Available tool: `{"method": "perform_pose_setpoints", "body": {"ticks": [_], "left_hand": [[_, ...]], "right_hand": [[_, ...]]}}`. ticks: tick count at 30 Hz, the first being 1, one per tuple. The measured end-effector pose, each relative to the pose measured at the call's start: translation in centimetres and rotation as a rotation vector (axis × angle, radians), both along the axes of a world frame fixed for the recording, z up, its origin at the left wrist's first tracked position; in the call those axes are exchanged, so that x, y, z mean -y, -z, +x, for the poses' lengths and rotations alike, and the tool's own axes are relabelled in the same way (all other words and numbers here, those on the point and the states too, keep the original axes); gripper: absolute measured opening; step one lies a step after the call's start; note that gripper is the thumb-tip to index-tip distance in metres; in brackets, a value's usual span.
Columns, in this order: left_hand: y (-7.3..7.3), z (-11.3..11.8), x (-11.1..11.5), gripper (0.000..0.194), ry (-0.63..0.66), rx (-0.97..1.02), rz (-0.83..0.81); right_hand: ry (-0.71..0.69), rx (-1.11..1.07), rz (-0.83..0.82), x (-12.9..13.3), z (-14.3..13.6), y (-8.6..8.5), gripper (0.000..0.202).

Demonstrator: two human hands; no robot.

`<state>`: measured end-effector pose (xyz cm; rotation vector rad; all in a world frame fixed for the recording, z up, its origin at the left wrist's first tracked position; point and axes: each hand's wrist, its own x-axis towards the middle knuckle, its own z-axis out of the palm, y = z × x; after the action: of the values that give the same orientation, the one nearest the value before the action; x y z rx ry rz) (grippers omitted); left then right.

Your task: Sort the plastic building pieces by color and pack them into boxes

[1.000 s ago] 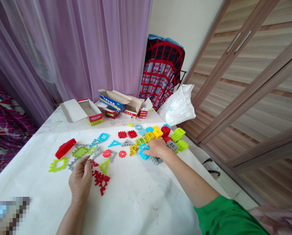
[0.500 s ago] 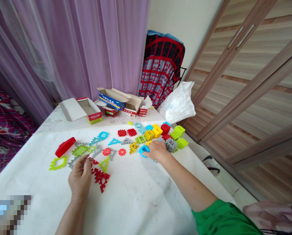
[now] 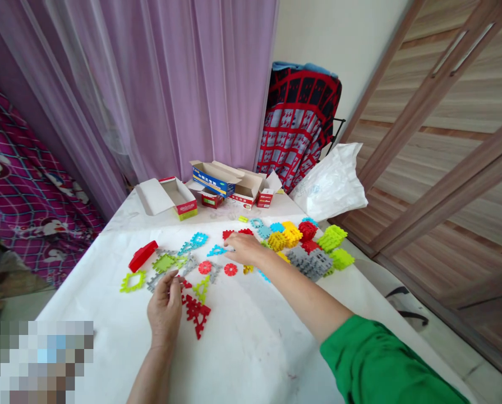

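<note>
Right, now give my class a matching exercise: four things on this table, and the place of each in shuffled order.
Things:
1. blue triangular toothed plastic piece
2. red triangular toothed plastic pieces
3. lime-green square toothed plastic frame
4. open blue cardboard box

Places, as seen in the view:
A. at the far end of the white-covered table
B. immediately right of the left hand
C. just left of the right hand
D. to the left of the left hand

Pairs: 1-C, 2-B, 3-D, 4-A

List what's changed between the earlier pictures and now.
The right hand moved left, from beside the stacked grey plastic pieces towards the blue plastic triangle; whether it grips anything is unclear. The camera view swung left. The left hand stayed beside the red toothed plastic triangles, and the open cardboard boxes stayed put.
</note>
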<state>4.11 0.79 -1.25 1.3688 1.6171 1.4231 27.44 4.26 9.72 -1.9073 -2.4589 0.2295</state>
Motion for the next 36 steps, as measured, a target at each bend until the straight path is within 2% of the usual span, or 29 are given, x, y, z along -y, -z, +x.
{"method": "perform_pose_setpoints", "body": {"ticks": [3, 6, 10, 13, 16, 21, 26, 29, 34, 36], "left_hand": [[0.1, -0.1, 0.0, 0.040, 0.003, 0.008, -0.008], [0.2, -0.1, -0.1, 0.040, 0.005, 0.003, -0.003], [0.1, 0.0, -0.1, 0.039, 0.003, 0.012, 0.012], [0.2, 0.1, -0.2, 0.040, 0.004, 0.030, 0.019], [0.3, 0.1, -0.2, 0.039, 0.006, 0.046, 0.027], [0.6, 0.0, -0.3, 0.040, 0.017, 0.051, 0.019], [0.5, 0.1, -0.2, 0.040, 0.016, 0.053, 0.002], [0.4, 0.1, -0.2, 0.041, 0.018, 0.051, -0.019], [0.3, 0.1, -0.2, 0.041, 0.023, 0.038, -0.008], [0.3, 0.2, -0.2, 0.040, 0.026, 0.018, 0.017]], "right_hand": [[-0.071, -0.029, 0.015, -3.6, -2.1, 2.0, 0.040], [-0.071, -0.030, -0.001, -6.4, -3.9, 3.3, 0.053], [-0.084, 0.003, -0.074, -8.5, -5.5, 3.9, 0.061], [-0.079, 0.022, -0.105, -9.1, -6.0, 4.3, 0.054], [-0.065, 0.020, -0.083, -9.2, -6.1, 4.7, 0.041], [-0.035, -0.013, -0.060, -8.8, -6.0, 4.3, 0.032], [0.066, -0.087, -0.032, -8.1, -4.6, 3.1, 0.041], [0.113, -0.147, -0.019, -7.4, -2.9, 2.6, 0.038], [0.103, -0.262, -0.117, -5.3, -0.7, 2.1, 0.037], [0.096, -0.378, -0.197, -4.2, -0.2, 2.1, 0.038]]}}
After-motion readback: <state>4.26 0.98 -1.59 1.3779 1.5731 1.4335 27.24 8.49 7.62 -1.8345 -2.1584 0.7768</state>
